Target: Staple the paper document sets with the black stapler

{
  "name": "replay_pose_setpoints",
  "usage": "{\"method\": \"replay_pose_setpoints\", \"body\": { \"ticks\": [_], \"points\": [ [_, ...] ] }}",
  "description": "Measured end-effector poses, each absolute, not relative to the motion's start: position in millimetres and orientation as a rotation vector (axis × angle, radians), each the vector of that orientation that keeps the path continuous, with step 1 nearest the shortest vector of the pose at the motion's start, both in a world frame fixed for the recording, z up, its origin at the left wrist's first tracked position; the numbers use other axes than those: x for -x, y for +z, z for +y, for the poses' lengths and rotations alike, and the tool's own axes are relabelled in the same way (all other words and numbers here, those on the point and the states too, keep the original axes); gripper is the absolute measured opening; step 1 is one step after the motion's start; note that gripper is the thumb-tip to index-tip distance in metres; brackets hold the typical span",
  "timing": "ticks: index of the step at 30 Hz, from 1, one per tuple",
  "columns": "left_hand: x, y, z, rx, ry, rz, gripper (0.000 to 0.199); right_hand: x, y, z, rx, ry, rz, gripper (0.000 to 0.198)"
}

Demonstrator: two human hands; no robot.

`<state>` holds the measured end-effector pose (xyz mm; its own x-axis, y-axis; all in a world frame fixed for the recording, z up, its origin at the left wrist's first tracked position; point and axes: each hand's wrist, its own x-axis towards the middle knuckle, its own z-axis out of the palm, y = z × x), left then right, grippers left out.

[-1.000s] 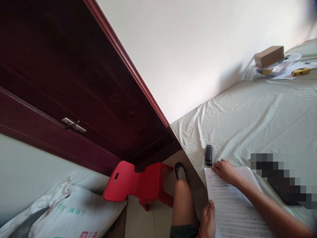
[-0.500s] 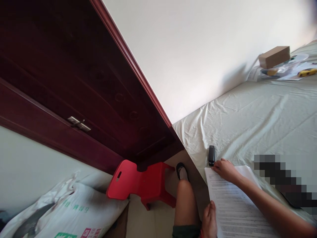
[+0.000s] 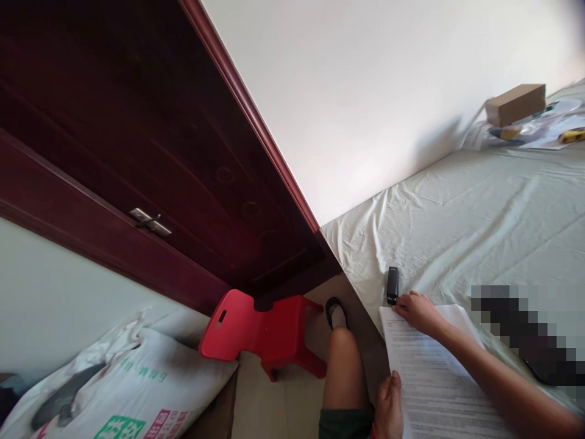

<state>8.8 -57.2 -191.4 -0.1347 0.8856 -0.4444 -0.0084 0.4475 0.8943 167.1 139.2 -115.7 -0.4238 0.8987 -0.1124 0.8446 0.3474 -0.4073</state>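
Observation:
A stack of printed paper sheets [image 3: 429, 372] lies at the edge of the cloth-covered surface. My left hand [image 3: 389, 403] is closed on its left edge, low in the picture, with the fingers partly hidden. Across the top of the stack reaches my right hand [image 3: 417, 312], its fingers bent together at the upper left corner of the sheets. Just beyond those fingertips stands a small black stapler [image 3: 392, 284], very close to them; whether they touch it I cannot tell.
A pale wrinkled sheet [image 3: 457, 231] covers the raised surface. A cardboard box [image 3: 516, 105], plastic bags and a yellow object [image 3: 571, 135] sit at its far end. A blurred dark item [image 3: 521, 329] lies right. Left are a red chair [image 3: 278, 329], white sacks [image 3: 150, 378] and a dark door [image 3: 183, 152].
The camera view has shifted slightly. Both hands, the paper stack and the stapler keep nearly the same places relative to each other.

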Motion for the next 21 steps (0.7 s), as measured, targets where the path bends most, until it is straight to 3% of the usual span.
{"method": "replay_pose_setpoints", "body": {
  "ticks": [9,21],
  "points": [
    [-11,-158,-52,-0.824,0.989,1.312,0.110,-170,-91,128,1.748,0.638,-2.470,0.041],
    [0,-164,-35,-0.710,0.972,1.284,0.090,-172,-85,136,1.856,0.690,-2.374,0.037]
  ]
}}
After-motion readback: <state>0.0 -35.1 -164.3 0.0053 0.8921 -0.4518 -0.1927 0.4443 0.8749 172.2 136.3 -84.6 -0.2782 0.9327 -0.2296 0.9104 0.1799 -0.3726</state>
